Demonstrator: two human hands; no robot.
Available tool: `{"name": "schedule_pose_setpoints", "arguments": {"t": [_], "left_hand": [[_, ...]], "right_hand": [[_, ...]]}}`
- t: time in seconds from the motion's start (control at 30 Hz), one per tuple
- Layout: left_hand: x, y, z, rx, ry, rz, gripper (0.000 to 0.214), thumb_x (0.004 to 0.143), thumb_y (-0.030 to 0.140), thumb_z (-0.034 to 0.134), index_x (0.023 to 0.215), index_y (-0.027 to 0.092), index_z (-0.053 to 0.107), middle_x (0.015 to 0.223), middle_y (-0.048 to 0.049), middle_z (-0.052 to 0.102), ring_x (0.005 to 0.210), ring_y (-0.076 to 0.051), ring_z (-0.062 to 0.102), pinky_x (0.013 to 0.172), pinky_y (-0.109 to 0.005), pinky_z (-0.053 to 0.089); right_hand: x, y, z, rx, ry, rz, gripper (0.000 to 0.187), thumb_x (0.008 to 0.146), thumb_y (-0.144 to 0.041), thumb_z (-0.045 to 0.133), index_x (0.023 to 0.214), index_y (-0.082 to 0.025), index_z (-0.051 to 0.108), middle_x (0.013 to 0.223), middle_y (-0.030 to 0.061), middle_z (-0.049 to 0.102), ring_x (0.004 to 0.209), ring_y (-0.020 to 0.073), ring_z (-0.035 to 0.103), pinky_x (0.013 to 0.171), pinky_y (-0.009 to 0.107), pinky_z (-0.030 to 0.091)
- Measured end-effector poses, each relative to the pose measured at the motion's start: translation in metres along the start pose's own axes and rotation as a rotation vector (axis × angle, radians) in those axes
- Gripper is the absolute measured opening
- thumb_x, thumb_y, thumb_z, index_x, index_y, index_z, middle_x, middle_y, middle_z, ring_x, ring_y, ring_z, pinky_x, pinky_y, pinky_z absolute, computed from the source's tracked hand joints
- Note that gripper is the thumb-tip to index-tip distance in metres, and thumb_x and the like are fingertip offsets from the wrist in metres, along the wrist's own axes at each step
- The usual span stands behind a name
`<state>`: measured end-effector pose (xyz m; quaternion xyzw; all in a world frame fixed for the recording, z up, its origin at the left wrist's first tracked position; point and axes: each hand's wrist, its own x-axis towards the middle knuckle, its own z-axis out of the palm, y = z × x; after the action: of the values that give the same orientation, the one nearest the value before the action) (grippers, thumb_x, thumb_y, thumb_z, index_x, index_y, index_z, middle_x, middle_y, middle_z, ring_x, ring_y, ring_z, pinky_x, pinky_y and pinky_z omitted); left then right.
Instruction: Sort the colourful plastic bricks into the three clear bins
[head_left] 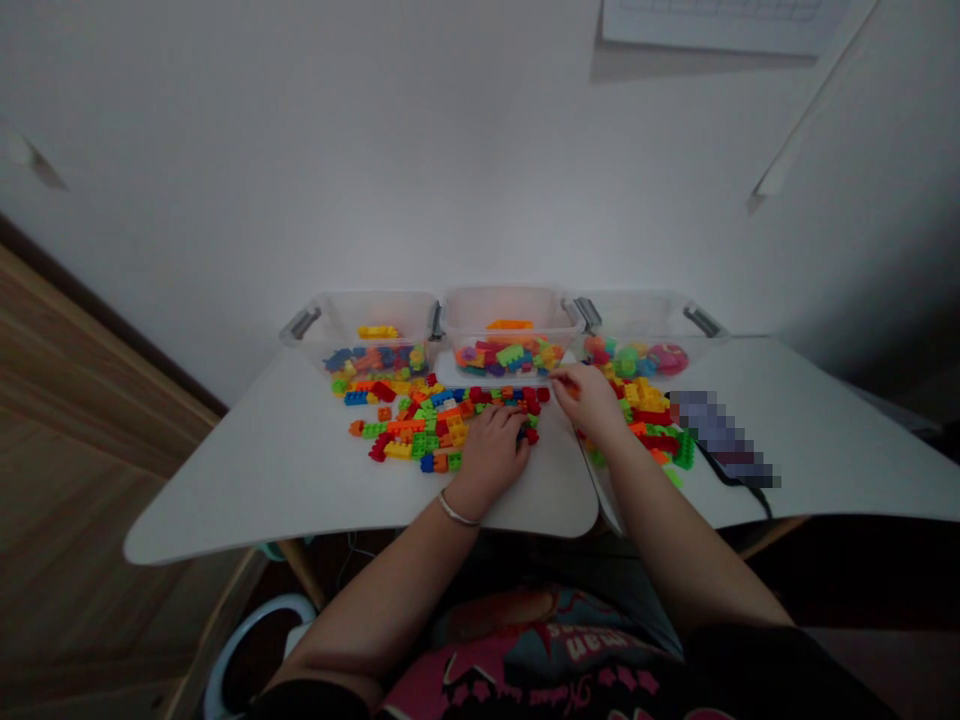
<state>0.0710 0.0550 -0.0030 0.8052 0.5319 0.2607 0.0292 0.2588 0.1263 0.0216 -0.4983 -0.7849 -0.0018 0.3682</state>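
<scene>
My left hand (493, 445) rests over a spread of colourful toy building blocks (424, 420) on the white table. Its fingers stretch across the blocks, and a dark blue block (522, 433) shows beside the thumb. Near the front right corner of the middle clear plastic box (487, 376), my right hand (585, 402) has its fingertips pinched together. Whatever is between them is too small and dim to make out. Just right of that hand lies a second group of blocks (652, 415), mostly yellow, red and green, partly hidden by my forearm.
Clear boxes at left (311, 350) and right (709, 350) flank the middle one along the wall; all three contain coloured pieces. A phone-like device (724, 440), partly pixelated, lies on the right with a cable. Two white tabletops (262, 480) meet at a seam under my right arm.
</scene>
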Motion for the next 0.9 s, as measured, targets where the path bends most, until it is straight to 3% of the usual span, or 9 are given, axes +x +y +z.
{"name": "schedule_pose_setpoints", "arguments": {"t": [0.1, 0.2, 0.43, 0.6, 0.9], "left_hand": [[0.000, 0.001, -0.002, 0.000, -0.010, -0.004, 0.030, 0.086, 0.021, 0.058, 0.115, 0.019, 0.065, 0.124, -0.0068, 0.065, 0.121, -0.027, 0.052, 0.106, -0.045, 0.043], [0.000, 0.002, -0.003, 0.002, -0.013, -0.010, 0.030, 0.085, 0.021, 0.058, 0.115, 0.020, 0.065, 0.125, -0.0060, 0.065, 0.121, -0.028, 0.052, 0.106, -0.046, 0.043], [0.001, 0.002, -0.002, 0.005, -0.012, -0.006, 0.031, 0.085, 0.021, 0.059, 0.115, 0.021, 0.065, 0.126, -0.0058, 0.065, 0.121, -0.027, 0.051, 0.105, -0.046, 0.043], [0.000, 0.001, -0.002, 0.013, -0.007, -0.001, 0.031, 0.085, 0.021, 0.059, 0.115, 0.021, 0.065, 0.125, -0.0060, 0.065, 0.120, -0.028, 0.052, 0.105, -0.046, 0.043], [0.001, 0.001, 0.000, 0.017, -0.013, -0.006, 0.031, 0.085, 0.021, 0.059, 0.115, 0.020, 0.065, 0.126, -0.0053, 0.065, 0.122, -0.028, 0.051, 0.107, -0.046, 0.042]], "right_hand": [[-0.010, -0.002, 0.010, -0.155, -0.158, 0.006, 0.028, 0.087, -0.024, 0.054, 0.109, -0.017, 0.069, 0.111, 0.0113, 0.071, 0.104, 0.0275, 0.059, 0.095, 0.040, 0.045], [-0.014, -0.009, 0.012, -0.272, -0.227, -0.020, 0.033, 0.088, -0.022, 0.054, 0.118, -0.018, 0.067, 0.114, 0.0111, 0.070, 0.108, 0.0281, 0.057, 0.096, 0.039, 0.042], [-0.017, -0.015, 0.011, -0.353, -0.226, -0.023, 0.033, 0.093, -0.025, 0.048, 0.118, -0.021, 0.070, 0.108, 0.0105, 0.072, 0.103, 0.0274, 0.058, 0.089, 0.038, 0.041], [-0.019, -0.010, 0.014, -0.305, -0.249, -0.023, 0.033, 0.093, -0.023, 0.049, 0.119, -0.020, 0.069, 0.114, 0.0086, 0.072, 0.103, 0.0244, 0.061, 0.091, 0.035, 0.041], [-0.018, -0.007, 0.019, -0.340, -0.287, 0.002, 0.041, 0.088, -0.023, 0.053, 0.127, -0.021, 0.064, 0.111, 0.0101, 0.073, 0.101, 0.0277, 0.060, 0.087, 0.036, 0.042]]}}
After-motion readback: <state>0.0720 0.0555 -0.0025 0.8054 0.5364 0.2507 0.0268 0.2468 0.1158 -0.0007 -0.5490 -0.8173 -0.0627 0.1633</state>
